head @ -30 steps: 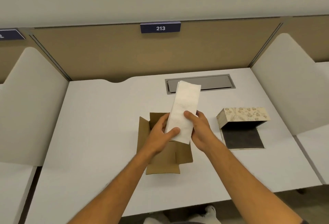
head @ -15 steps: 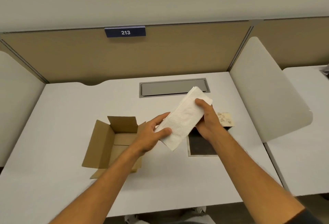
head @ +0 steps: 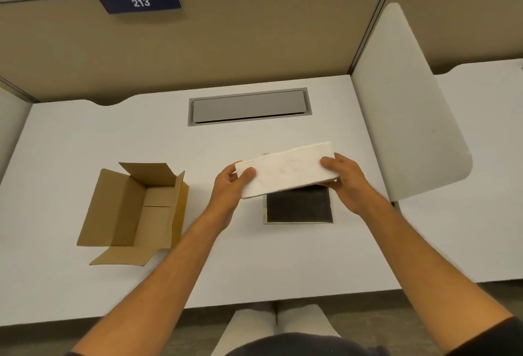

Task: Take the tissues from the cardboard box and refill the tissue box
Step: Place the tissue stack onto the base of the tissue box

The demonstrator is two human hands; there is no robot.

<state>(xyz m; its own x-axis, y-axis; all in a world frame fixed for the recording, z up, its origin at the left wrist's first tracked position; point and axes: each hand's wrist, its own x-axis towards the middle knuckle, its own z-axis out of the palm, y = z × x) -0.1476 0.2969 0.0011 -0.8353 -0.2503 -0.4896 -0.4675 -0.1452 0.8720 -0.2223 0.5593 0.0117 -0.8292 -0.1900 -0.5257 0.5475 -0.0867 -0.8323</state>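
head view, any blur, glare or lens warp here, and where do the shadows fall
Head view: wide-angle warp bows the desk edges and the partition; lighting is soft and even, no glare; the tissue stack, held between left hand and right hand, looks slightly washed out and soft; faint shadow lies inside the cardboard box.

White tissue stack (head: pixel 287 172) was held level above the tissue box (head: pixel 299 208), hiding most of it; dark underside showed. Brown cardboard box (head: pixel 135 211) sat open and empty, well left.
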